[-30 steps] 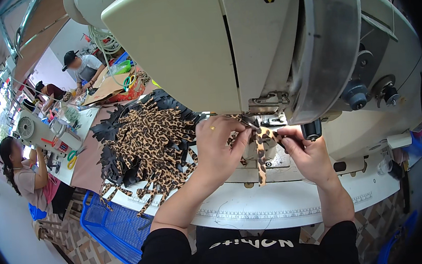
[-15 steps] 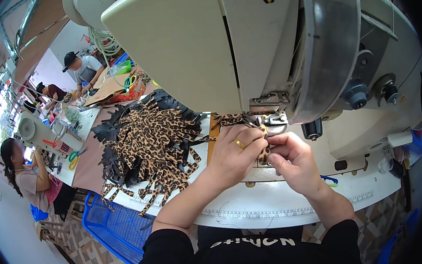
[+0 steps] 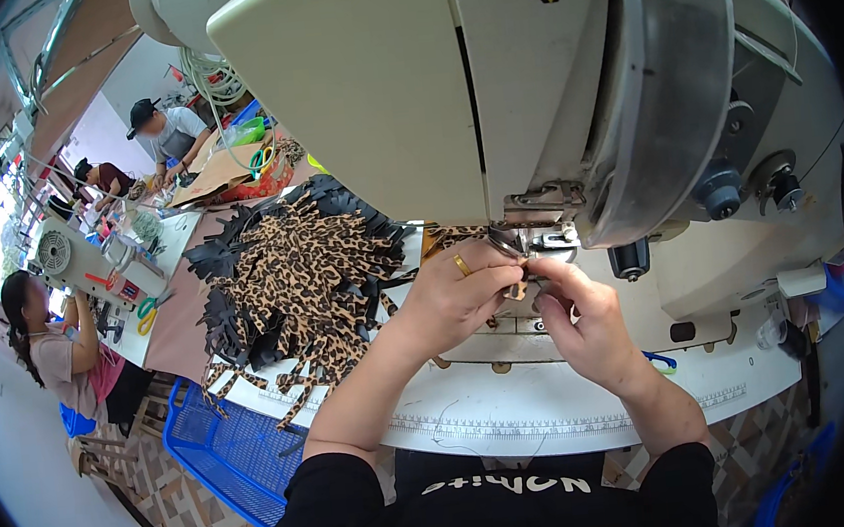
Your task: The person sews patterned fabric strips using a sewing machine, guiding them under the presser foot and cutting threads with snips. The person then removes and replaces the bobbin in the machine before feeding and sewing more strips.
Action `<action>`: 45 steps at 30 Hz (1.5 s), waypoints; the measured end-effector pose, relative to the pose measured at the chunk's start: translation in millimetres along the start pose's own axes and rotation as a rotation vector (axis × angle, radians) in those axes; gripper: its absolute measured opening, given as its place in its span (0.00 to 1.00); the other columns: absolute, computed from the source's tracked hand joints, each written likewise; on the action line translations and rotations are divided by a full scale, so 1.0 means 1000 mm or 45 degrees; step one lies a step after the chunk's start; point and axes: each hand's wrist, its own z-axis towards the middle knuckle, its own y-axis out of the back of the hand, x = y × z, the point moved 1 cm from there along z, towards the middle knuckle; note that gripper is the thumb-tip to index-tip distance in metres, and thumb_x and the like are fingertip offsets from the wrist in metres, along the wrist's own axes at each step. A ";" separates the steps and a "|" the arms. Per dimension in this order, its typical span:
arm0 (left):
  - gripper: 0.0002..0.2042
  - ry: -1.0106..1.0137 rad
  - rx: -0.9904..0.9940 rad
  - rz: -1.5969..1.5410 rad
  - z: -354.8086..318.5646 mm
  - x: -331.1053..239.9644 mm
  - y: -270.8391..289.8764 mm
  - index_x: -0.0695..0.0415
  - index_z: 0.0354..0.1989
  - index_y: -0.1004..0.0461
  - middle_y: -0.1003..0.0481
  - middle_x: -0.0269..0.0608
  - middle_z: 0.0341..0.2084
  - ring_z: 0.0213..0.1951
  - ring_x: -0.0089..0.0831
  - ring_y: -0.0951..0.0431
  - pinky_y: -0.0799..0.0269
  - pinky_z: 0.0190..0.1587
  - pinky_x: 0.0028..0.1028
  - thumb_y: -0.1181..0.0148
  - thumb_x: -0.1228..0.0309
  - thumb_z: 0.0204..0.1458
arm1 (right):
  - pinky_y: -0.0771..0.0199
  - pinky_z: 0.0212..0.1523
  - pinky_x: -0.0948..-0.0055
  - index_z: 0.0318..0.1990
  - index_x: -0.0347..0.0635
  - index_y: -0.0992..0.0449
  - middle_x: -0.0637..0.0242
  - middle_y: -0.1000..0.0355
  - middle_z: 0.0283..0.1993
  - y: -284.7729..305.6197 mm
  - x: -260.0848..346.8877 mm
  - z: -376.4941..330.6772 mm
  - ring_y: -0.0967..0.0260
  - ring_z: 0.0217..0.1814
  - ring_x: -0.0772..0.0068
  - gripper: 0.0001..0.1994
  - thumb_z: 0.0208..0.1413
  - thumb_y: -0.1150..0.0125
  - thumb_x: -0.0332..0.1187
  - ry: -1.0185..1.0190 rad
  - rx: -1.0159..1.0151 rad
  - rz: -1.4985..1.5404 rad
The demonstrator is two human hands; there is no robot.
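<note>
My left hand [image 3: 462, 295], with a gold ring on one finger, is closed on a narrow leopard-print fabric strip [image 3: 516, 291] just in front of the sewing machine's presser foot [image 3: 546, 240]. The strip's short end pokes out past its fingertips. On the other side, my right hand [image 3: 588, 321] has its index fingertip against the strip, while its thumb stands apart and the other fingers curl. Left of the foot, more leopard-print fabric [image 3: 457, 233] shows. A large heap of leopard-print strips [image 3: 293, 275] with black pieces lies left of my hands. My fingers partly hide the stitching spot.
The machine head [image 3: 357, 98] looms over my hands. A white table edge with a printed ruler [image 3: 558, 436] curves before me; a blue plastic basket [image 3: 224, 462] sits below left. Green-handled scissors [image 3: 148, 314] lie farther left, where several people work. A blue-handled tool [image 3: 660, 361] lies at right.
Less of the strip shows between my hands now. The right hand's thumb has come away from the strip, and my left hand has shifted slightly up and left. My view has moved a little.
</note>
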 end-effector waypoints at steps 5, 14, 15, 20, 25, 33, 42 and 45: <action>0.15 0.035 0.020 0.003 -0.002 0.002 0.000 0.57 0.36 0.27 0.27 0.39 0.31 0.33 0.37 0.25 0.28 0.34 0.32 0.39 0.83 0.36 | 0.36 0.24 0.83 0.49 0.33 0.33 0.67 0.30 0.25 0.000 0.000 0.000 0.35 0.24 0.83 0.17 0.49 0.50 0.16 -0.008 -0.016 0.022; 0.06 0.203 -0.088 -0.033 0.000 0.018 -0.005 0.61 0.31 0.24 0.23 0.41 0.29 0.32 0.35 0.22 0.27 0.35 0.27 0.40 0.81 0.42 | 0.38 0.23 0.83 0.49 0.34 0.33 0.69 0.31 0.23 0.003 0.000 0.002 0.37 0.22 0.84 0.18 0.48 0.49 0.17 -0.032 0.016 0.066; 0.06 0.221 -0.070 -0.165 0.002 0.019 -0.004 0.61 0.32 0.24 0.24 0.39 0.28 0.32 0.32 0.23 0.28 0.35 0.27 0.40 0.79 0.43 | 0.38 0.23 0.83 0.48 0.34 0.33 0.69 0.31 0.23 0.004 0.001 0.002 0.37 0.22 0.84 0.17 0.48 0.49 0.17 -0.061 0.036 0.100; 0.07 0.682 -0.038 -0.827 0.018 0.025 0.004 0.61 0.34 0.25 0.26 0.35 0.27 0.33 0.23 0.26 0.30 0.35 0.25 0.39 0.75 0.46 | 0.39 0.23 0.83 0.46 0.34 0.32 0.68 0.31 0.23 0.009 0.005 0.001 0.37 0.23 0.85 0.15 0.48 0.48 0.17 -0.080 0.055 0.133; 0.11 0.830 0.465 -0.405 0.035 0.028 0.020 0.63 0.39 0.29 0.25 0.37 0.31 0.35 0.24 0.26 0.29 0.37 0.27 0.43 0.80 0.46 | 0.34 0.28 0.79 0.44 0.34 0.31 0.65 0.28 0.28 0.011 0.007 0.002 0.33 0.27 0.78 0.14 0.47 0.41 0.24 -0.008 0.082 -0.022; 0.16 0.994 0.335 -0.683 0.011 0.013 0.008 0.61 0.44 0.29 0.26 0.33 0.31 0.34 0.19 0.28 0.31 0.39 0.23 0.36 0.73 0.46 | 0.28 0.28 0.70 0.40 0.36 0.31 0.57 0.27 0.30 0.001 0.014 -0.001 0.27 0.29 0.61 0.15 0.46 0.36 0.32 0.162 0.182 -0.055; 0.10 1.113 -0.044 -1.179 -0.015 -0.004 -0.007 0.61 0.35 0.33 0.30 0.32 0.26 0.29 0.15 0.31 0.33 0.31 0.16 0.39 0.74 0.48 | 0.32 0.26 0.73 0.33 0.37 0.26 0.61 0.29 0.23 0.018 0.021 -0.002 0.29 0.25 0.65 0.09 0.42 0.37 0.25 0.127 0.373 -0.151; 0.10 1.181 -0.178 -1.248 -0.011 -0.004 -0.013 0.61 0.35 0.34 0.30 0.33 0.27 0.28 0.15 0.30 0.32 0.30 0.15 0.39 0.75 0.48 | 0.35 0.22 0.74 0.33 0.37 0.25 0.62 0.30 0.22 0.028 0.020 0.003 0.31 0.23 0.66 0.08 0.42 0.37 0.24 0.246 0.266 -0.274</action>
